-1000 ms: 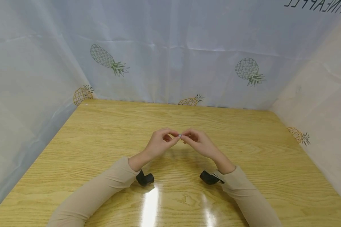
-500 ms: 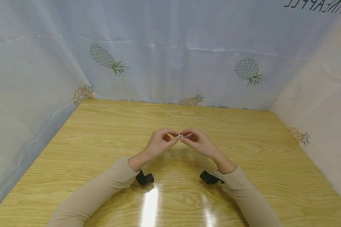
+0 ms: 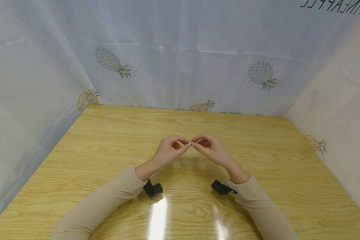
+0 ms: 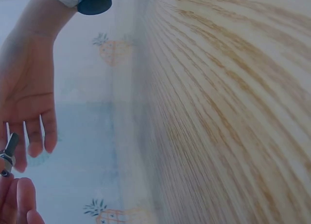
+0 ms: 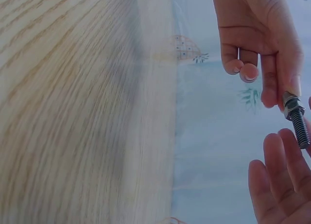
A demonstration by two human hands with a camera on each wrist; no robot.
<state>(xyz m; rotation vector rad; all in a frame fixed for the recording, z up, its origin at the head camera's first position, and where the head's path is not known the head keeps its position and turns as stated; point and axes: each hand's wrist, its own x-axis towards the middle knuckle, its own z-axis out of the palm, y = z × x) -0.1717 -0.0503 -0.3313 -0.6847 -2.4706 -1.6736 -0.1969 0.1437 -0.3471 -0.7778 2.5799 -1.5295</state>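
Observation:
Over the middle of the table, my left hand (image 3: 168, 151) pinches the head end of a small metal bolt (image 5: 301, 131) between thumb and forefinger. A nut (image 5: 293, 110) sits on the bolt close to its head. Thumb and forefinger of my right hand (image 3: 211, 150) meet at the nut from the other side, with the threaded shank pointing into that hand. In the left wrist view the bolt (image 4: 12, 144) is partly cut off at the left edge. The right hand's other fingers are extended apart from the shank. Its exact contact with the nut is mostly out of frame.
A wood-grain table (image 3: 114, 133) lies under both hands. White curtains (image 3: 174, 60) printed with pineapples hang behind it and at both sides. Black wrist-worn devices (image 3: 153, 189) sit at the sleeve cuffs.
Half a second ago the right fingertips stood slightly looser, showing the bolt's shank in the head view; now they are back at the nut, hiding it. The left hand has stayed still.

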